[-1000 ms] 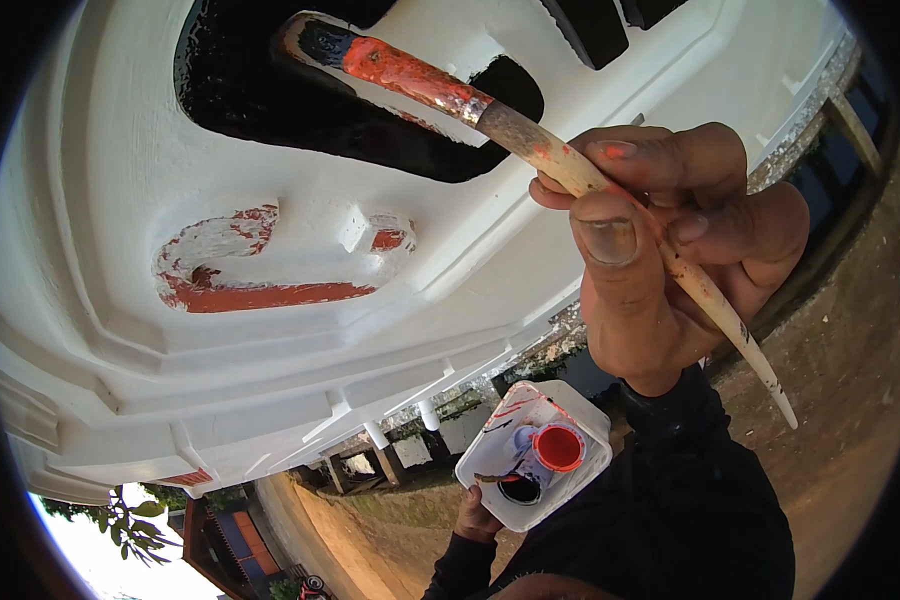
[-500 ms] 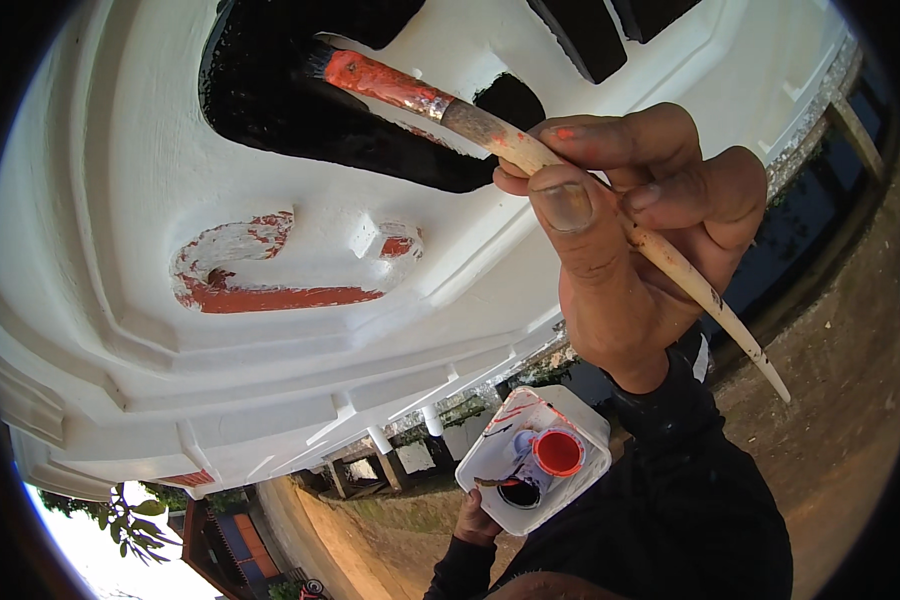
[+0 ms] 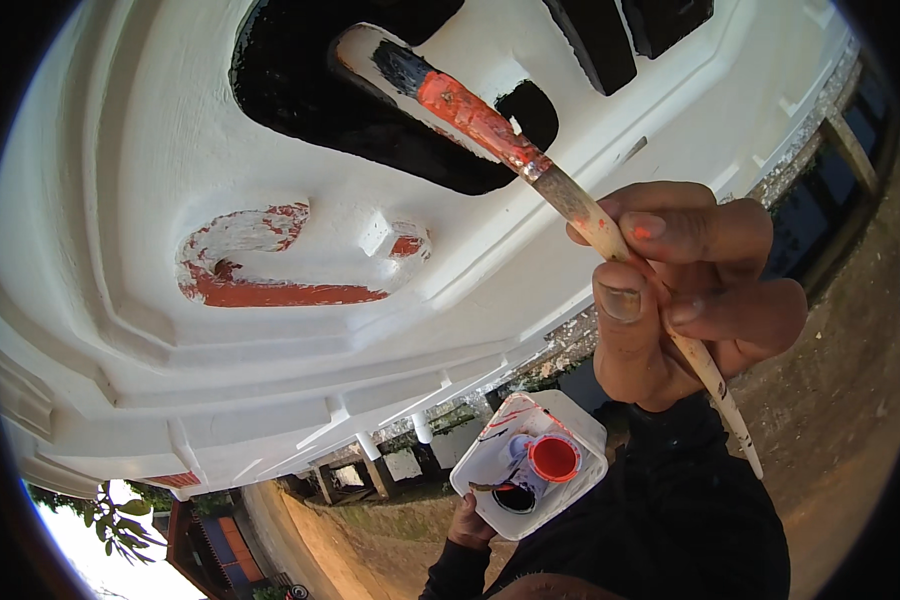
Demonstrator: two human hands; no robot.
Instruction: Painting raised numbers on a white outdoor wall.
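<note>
My right hand (image 3: pixel 695 285) pinches the pale wooden handle of a paintbrush (image 3: pixel 485 120), its ferrule smeared with red-orange paint and its bristles dark with black. The bristle end hangs in front of a raised letter painted glossy black (image 3: pixel 290 85) on the white wall (image 3: pixel 100 200), apart from the surface as far as I can tell. Low down, my left hand (image 3: pixel 470 522) grips the rim of a white plastic tub (image 3: pixel 592 425). Inside the tub stand a cup of red paint (image 3: pixel 554 459) and a cup of black paint (image 3: pixel 515 497), with a stick-like thing lying across the black one.
Below the black letter is a smaller raised character (image 3: pixel 280 293) with worn red paint. More black raised strokes (image 3: pixel 595 50) lie at the upper right. White ledges and short pipes (image 3: pixel 422 428) jut from the wall's lower part. Brown ground (image 3: pixel 840 400) stretches along the right.
My right hand has drawn the brush down and to the right, back from the black letter, so its dark bristles now show fully. The left hand still holds the tub.
</note>
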